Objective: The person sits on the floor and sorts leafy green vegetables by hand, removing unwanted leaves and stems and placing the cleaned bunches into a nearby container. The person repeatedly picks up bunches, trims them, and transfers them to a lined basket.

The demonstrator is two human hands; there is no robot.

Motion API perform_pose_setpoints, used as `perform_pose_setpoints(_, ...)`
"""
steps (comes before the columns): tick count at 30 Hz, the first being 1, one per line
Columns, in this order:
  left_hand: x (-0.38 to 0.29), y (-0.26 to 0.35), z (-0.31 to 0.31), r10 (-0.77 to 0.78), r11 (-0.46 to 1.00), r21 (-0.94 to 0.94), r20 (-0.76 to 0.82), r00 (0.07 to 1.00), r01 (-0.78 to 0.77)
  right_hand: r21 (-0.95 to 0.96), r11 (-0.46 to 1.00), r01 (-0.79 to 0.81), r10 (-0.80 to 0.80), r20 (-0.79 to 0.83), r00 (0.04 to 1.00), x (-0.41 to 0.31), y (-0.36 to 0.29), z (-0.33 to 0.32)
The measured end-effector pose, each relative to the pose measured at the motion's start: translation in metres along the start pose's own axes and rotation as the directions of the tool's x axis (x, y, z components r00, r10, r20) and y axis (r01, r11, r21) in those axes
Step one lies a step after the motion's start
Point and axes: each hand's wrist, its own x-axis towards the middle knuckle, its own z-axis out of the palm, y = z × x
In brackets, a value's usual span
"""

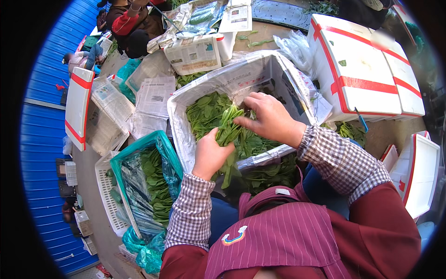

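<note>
My left hand [213,153] is closed round a bunch of leafy greens [230,122], pale cut stems upward and leaves hanging below my fist. Thumb and fingers of my right hand [273,118] touch the stem end from the right; whether they grip any stems is hidden. Both hands are over the near part of a white box [223,77] lined with newspaper. Inside it, more greens [207,110] lie along the left and near sides. Loose greens [273,176] also lie between the box and my apron [275,233].
On the left, a crate with a teal plastic liner [127,155] holds greens [155,181] beside a white basket [108,195]. Newspapers [155,94] lie beyond. Red-taped foam boxes [362,66] stand right, a blue-handled tool [361,120] against them. A person [136,28] works at upper left.
</note>
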Motion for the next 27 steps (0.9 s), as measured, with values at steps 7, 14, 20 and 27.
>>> perform_pose_setpoints(7,-0.002,0.001,-0.011,-0.07,0.949,-0.295,0.136,0.988,0.108,0.38,0.876,-0.299,0.302,0.052,0.952,0.012,0.028,0.007)
perform_pose_setpoints(14,-0.009,-0.004,-0.018,-0.079,0.953,-0.284,0.098,0.992,0.103,0.224,0.968,-0.11,0.093,0.084,0.992,0.013,0.031,-0.005)
perform_pose_setpoints(20,-0.012,0.004,-0.021,-0.116,0.947,-0.278,0.167,0.979,0.16,0.421,0.899,-0.117,0.068,0.13,0.989,0.012,0.02,0.012)
perform_pose_setpoints(27,-0.015,-0.008,-0.023,-0.106,0.921,-0.362,0.122,0.987,0.143,-0.161,0.978,-0.132,0.129,-0.028,0.991,0.016,0.039,-0.01)
